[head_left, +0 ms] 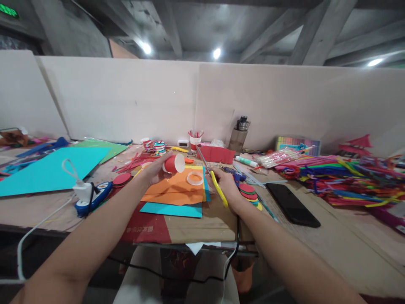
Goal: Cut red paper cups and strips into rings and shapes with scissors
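My left hand [155, 171] is closed round a red paper cup [171, 164] tipped on its side, its white round end facing right. In my right hand [226, 185] are scissors [218, 185] with yellow handles, their blades pointing up and away toward the back of the table. Below and between the hands, a white ring [195, 178] rests on orange paper [177, 192]. Blue sheets [177, 209] show from under the orange paper. Close to my right hand lie a blue glue gun [238, 178], partly hidden, and stacked coloured paper discs [248, 192].
A black phone [292, 204] and a heap of coloured pipe cleaners [335, 179] lie on the right. A power strip [95, 198] with a white plug and cable is at the left, near large turquoise paper [57, 169]. At the back stand a bottle [238, 137] and a cup of sticks [195, 142].
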### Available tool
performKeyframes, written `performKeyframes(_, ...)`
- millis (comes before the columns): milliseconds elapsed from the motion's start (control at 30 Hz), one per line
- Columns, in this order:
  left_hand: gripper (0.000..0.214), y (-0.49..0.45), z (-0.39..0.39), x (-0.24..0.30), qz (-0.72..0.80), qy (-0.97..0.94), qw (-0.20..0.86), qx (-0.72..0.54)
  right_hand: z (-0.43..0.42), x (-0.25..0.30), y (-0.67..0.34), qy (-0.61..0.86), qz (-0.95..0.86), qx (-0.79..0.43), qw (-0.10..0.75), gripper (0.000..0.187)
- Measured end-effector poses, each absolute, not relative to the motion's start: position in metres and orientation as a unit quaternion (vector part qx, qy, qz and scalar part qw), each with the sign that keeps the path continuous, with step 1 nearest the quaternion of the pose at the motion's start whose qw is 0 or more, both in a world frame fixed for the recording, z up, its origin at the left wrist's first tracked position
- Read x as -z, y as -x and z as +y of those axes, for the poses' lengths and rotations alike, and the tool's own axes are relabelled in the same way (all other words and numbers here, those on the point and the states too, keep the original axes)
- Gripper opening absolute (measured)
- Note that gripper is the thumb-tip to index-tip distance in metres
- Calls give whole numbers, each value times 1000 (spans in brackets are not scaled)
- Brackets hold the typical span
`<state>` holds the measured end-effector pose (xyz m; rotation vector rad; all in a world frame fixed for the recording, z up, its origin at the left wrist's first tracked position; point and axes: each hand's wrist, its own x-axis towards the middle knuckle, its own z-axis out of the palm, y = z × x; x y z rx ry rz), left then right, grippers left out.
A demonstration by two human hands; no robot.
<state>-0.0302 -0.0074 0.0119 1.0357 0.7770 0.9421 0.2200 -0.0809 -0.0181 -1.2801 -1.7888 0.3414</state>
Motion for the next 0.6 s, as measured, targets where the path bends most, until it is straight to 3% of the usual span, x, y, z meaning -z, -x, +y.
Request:
performKeyframes(167,38,30,4,-6,304,-395,725,-476,-82,15,-225,537,-666,-176,486,28)
performKeyframes(467,23,21,4,4,280,-385,714,-514,-84,19,-218,472,-583,-307,586,36)
performKeyframes(600,13,17,0,2,280,-362,716,-527,-83,18,-219,454,-584,-308,598,44)
